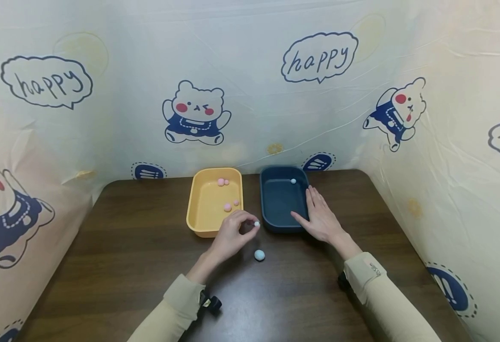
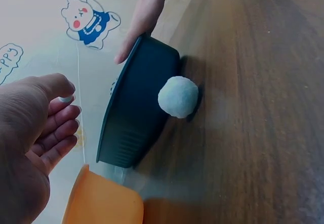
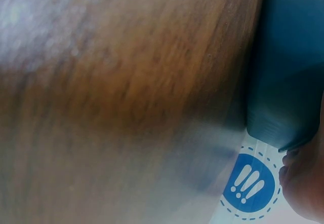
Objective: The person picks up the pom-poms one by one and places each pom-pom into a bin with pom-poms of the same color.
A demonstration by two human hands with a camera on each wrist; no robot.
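Note:
Between thumb and forefinger, my left hand (image 1: 232,233) pinches a small pale blue ball (image 1: 256,223), beside the near right corner of the yellow tray (image 1: 193,209). My right hand (image 1: 322,219) rests with extended fingers along the right rim of the dark blue tray (image 1: 282,230). Inside that blue tray, toward the back, lies one small light blue ball (image 1: 293,181). Several pink balls (image 1: 227,207) of differing size lie in the yellow tray. A larger pale blue ball (image 1: 259,255) sits on the table in front of the trays; the left wrist view shows this ball (image 2: 178,97) up close.
Both trays stand side by side near the back edge of the brown wooden table (image 1: 139,256), with a narrow gap between them. A pale cloth (image 1: 250,57) printed with cartoon bears hangs behind and along the sides.

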